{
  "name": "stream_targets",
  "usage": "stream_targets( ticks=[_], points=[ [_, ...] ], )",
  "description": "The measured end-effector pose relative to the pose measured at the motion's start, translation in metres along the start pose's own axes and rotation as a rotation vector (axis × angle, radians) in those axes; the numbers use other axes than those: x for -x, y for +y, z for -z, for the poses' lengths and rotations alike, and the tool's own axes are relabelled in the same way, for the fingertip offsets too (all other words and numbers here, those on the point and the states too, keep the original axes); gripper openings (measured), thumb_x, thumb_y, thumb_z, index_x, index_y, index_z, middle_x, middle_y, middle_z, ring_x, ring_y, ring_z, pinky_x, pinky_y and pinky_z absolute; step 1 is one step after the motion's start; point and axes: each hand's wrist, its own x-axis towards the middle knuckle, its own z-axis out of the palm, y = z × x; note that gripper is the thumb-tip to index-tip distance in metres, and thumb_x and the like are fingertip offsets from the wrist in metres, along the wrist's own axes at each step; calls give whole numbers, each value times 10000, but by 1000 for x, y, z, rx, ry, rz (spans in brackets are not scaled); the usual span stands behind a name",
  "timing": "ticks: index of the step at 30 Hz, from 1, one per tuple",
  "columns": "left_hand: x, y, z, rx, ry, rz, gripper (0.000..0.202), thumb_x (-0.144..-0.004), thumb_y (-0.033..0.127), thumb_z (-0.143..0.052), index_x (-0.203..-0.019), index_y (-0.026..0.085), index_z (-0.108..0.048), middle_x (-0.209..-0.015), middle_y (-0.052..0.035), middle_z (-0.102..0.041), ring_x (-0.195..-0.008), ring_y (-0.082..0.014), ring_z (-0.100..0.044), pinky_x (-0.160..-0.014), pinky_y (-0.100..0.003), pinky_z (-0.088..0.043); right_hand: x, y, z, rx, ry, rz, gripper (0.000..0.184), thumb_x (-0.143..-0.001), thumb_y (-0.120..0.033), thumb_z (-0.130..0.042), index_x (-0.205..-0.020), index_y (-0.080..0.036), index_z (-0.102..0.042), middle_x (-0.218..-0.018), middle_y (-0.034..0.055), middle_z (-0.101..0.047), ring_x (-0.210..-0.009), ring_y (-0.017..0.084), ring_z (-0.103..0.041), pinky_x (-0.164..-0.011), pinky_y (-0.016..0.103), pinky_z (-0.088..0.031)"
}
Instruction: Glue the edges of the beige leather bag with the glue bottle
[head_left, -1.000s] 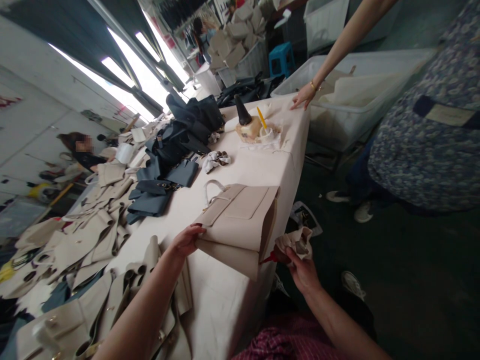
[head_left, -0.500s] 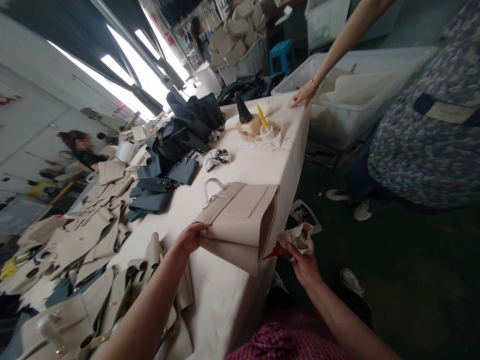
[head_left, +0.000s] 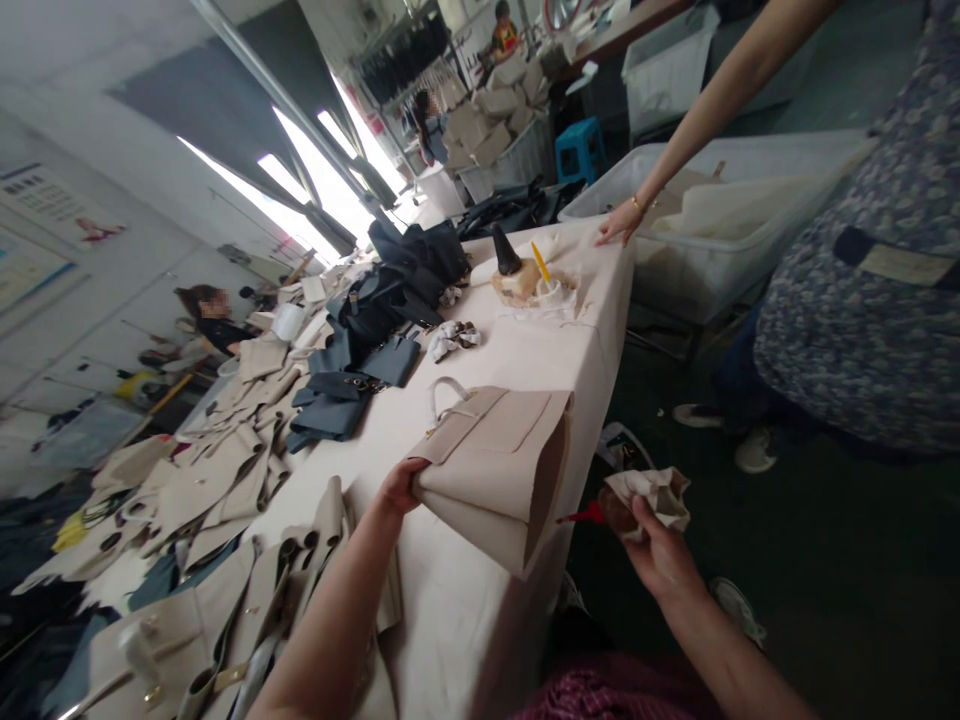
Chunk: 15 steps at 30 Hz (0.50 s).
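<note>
The left hand [head_left: 401,487] is clamped on the near edge of a cream leather handbag [head_left: 499,470], which sits tilted on a white-covered work table [head_left: 457,610] with one corner out past the table's edge. A curved cream handle [head_left: 444,398] rises at its far end. The right hand [head_left: 660,550], well apart from the left and out beyond the table over the dark floor, has its fingers closed around a crumpled beige cloth [head_left: 651,497] and a small brown squeeze bottle [head_left: 616,510] with a thin red nozzle [head_left: 579,518] – the cloth hides part of the bottle.

Beside the left forearm lie heaped cream leather bag panels [head_left: 217,480]. Farther up the table are slate-blue leather bag pieces [head_left: 330,415], a small crumpled patterned cloth [head_left: 454,340], and a black cone [head_left: 506,250] beside a small white cup [head_left: 549,290] holding a yellow stick.

A co-worker's hand [head_left: 619,232] rests on the far table edge, next to a white plastic bin [head_left: 712,230] – the co-worker's floral smock [head_left: 847,300] fills the right side. Beyond stand a blue plastic stool [head_left: 579,150] and piled pale boxes [head_left: 499,140].
</note>
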Motion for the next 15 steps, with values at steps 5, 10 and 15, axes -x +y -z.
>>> stream_targets(
  ticks=[5,10,15],
  points=[
    [7,8,-3,186,-8,-40,212,-822,268,-561,-672,143,-643,-540,-40,-648,-483,-146,-604,-508,-230,-500,-1,-24,7,31,10,-12,555,-410,-237,-916,-920,-282,-702,-969,-35,-713,-824,172,-663,-667,309,-599],
    [-18,22,-3,213,50,94,253,-906,232,-449,-825,86,-639,-539,-84,-646,-480,-206,-632,-514,-295,-543,0,-22,12,1,79,31,600,-330,-260,-934,-884,-264,-705,-942,-21,-715,-803,187,-658,-633,323,-603],
    [-44,29,4,215,80,139,314,-807,11,-397,-1064,76,-565,-632,-65,-681,-536,-204,-669,-522,-275,-562,5,-5,18,-69,53,150,586,-432,-266,-918,-963,-285,-673,-986,-56,-708,-907,188,-652,-727,352,-608]
  ],
)
